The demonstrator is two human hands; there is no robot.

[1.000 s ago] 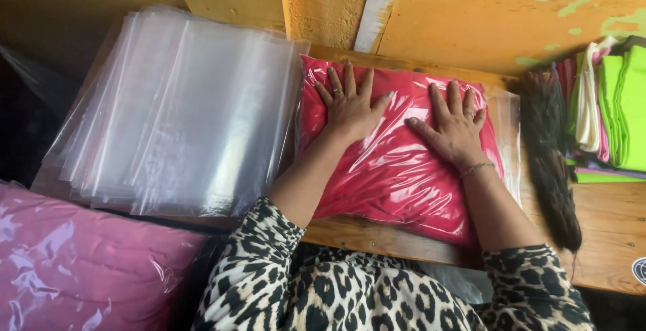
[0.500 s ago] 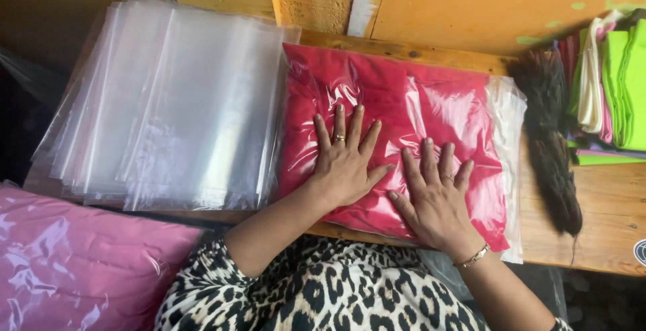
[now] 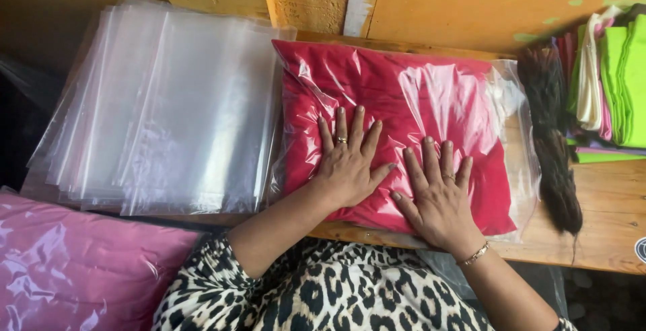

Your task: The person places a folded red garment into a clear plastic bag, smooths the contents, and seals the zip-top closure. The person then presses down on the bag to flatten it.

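Both hands lie flat, fingers spread, grasping nothing; the left hand (image 3: 348, 163) and the right hand (image 3: 437, 196) press side by side on the near half of a red garment sealed in a clear bag (image 3: 397, 109), which rests on the wooden table (image 3: 605, 216); a stack of empty clear bags (image 3: 168, 109) sits just left of it; a dark hair bundle (image 3: 552, 142) lies right; folded green cloths (image 3: 622, 89) sit far right; a pink bagged bundle (image 3: 74, 270) lies near left.
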